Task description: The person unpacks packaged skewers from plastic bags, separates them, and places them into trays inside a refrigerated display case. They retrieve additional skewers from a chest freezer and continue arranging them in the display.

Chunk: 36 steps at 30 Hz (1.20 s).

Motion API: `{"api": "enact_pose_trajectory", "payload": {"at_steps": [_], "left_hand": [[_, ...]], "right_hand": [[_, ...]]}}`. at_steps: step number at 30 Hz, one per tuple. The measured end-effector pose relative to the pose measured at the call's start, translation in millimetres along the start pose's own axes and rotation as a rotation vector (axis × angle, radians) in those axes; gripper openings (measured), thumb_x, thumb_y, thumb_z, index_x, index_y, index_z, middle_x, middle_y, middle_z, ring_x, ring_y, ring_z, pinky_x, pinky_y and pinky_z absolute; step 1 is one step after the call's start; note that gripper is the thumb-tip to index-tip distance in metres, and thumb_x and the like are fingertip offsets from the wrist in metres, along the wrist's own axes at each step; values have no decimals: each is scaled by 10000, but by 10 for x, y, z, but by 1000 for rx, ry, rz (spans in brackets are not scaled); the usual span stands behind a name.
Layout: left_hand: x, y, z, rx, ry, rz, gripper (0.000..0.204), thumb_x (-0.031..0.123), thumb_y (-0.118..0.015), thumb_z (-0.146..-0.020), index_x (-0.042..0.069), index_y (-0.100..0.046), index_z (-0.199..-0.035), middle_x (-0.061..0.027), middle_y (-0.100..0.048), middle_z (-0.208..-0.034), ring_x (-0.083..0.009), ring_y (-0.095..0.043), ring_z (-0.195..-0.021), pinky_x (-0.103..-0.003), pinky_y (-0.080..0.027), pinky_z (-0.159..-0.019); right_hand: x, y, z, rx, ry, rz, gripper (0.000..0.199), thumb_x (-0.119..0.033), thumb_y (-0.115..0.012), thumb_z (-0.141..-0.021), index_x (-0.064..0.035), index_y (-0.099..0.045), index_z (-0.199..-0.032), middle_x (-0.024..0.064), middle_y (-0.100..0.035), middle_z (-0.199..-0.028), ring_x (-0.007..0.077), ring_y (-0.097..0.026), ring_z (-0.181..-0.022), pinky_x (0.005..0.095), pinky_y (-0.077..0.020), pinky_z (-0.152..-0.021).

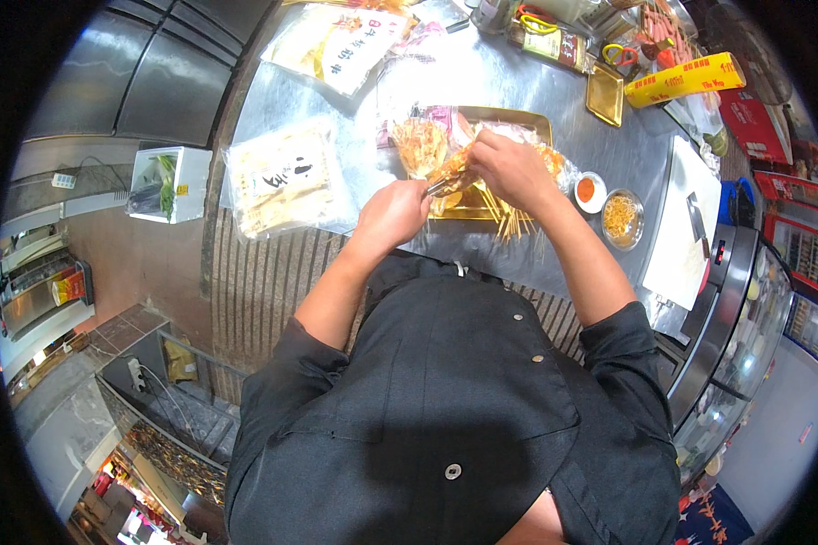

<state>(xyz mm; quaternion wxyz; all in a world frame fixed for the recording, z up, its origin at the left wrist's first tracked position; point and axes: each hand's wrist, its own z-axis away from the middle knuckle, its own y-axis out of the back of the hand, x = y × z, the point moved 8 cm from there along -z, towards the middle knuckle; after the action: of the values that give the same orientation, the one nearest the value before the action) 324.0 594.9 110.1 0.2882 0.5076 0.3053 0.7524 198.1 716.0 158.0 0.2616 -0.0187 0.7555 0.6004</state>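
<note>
Both hands meet over a gold-coloured metal tray on the steel table. My left hand is closed round the stick ends of a small bunch of skewers with orange-brown food on them. Fingers of my right hand pinch the food end of the same bunch; the exact grip is partly hidden. Beneath and beside my right hand, bare skewer sticks poke over the tray's near edge. Pale orange skewered food fans out just beyond my left hand.
Left lies a clear bag of pale food, with another food packet behind. To the right stand a small bowl of red powder, a bowl of yellowish shreds, and a knife on a white board. A yellow box lies farther back.
</note>
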Motion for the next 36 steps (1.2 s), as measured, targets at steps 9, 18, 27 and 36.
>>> {"api": "enact_pose_trajectory", "payload": {"at_steps": [9, 18, 27, 36], "left_hand": [[-152, -139, -67, 71, -40, 197, 212, 189, -636, -978, -16, -691, -975, -217, -682, -795, -372, -678, -752, -488, -529, -729], [-1598, -580, -194, 184, 384, 1118, 150, 208, -669, -1005, 60, -647, -993, 31, -567, -672, -67, -472, -518, -254, -350, -456], [-2694, -1450, -329, 396, 548, 1146, 187, 203, -633, -1049, 99, -496, -974, 9, -512, -676, -87, -485, -509, -268, -434, -429], [-2555, -1162, -350, 484, 527, 150, 472, 245, -733, -898, -53, -575, -1228, -225, -662, -1149, -349, -647, -1052, -473, -525, -903]], "right_hand": [[-158, -156, 78, 23, 117, 141, 156, -162, -670, -886, -42, -584, -936, 142, -619, -952, 333, -660, -837, 431, -570, -715], [548, -1306, 719, -105, -467, -319, 396, -133, -733, -882, -56, -708, -1270, 179, -748, -1150, 343, -723, -1057, 420, -561, -916], [1874, -1536, 1320, -31, -1090, -39, 491, -277, -833, -818, -6, -687, -1200, 223, -721, -1132, 386, -695, -1091, 474, -544, -968], [1848, -1583, 1366, 268, -1016, -384, 407, -138, -747, -802, -12, -681, -1183, 174, -747, -977, 259, -726, -885, 377, -577, -845]]}}
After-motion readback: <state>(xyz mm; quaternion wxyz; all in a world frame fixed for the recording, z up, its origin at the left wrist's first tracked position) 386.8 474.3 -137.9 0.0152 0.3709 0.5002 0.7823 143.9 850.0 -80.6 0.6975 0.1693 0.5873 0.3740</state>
